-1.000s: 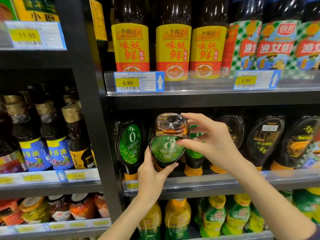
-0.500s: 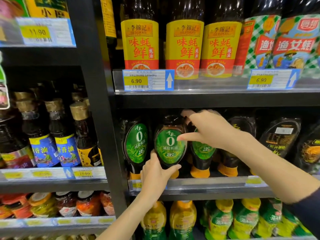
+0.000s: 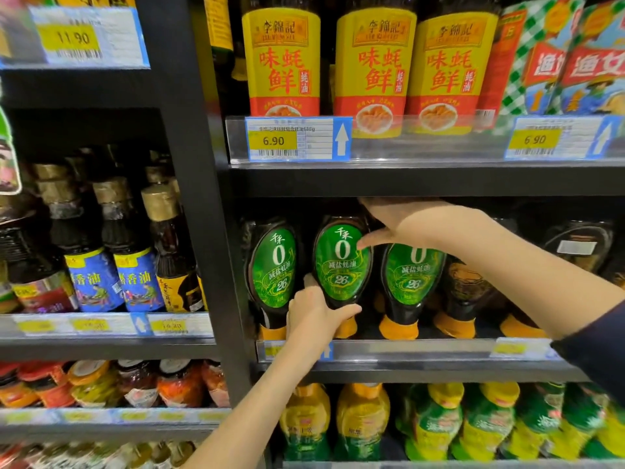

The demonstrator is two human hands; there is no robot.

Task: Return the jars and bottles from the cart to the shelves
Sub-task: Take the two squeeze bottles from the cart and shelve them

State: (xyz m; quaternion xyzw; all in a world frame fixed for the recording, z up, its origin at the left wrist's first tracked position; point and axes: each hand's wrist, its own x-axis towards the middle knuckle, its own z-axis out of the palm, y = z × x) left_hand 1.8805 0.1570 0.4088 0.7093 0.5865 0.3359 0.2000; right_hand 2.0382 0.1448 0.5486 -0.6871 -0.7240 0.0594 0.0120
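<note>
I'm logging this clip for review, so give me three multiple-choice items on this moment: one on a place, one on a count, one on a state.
1. Where is the dark squeeze bottle with the green oval label that both hands touch?
A. on the top shelf
B. on the middle shelf, between two bottles of the same kind
C. in a cart

2. How many yellow-labelled dark sauce bottles stand in front above the left 6.90 price tag?
A. one
B. three
C. five

3. How does the held bottle stand?
A. cap down, upright in the row
B. lying flat
C. cap up

Key: 1 B, green-labelled neighbours flank it; 2 B, three yellow labels show side by side; 3 A, the left hand is at its lower end by the orange cap and the right hand at its top.
</note>
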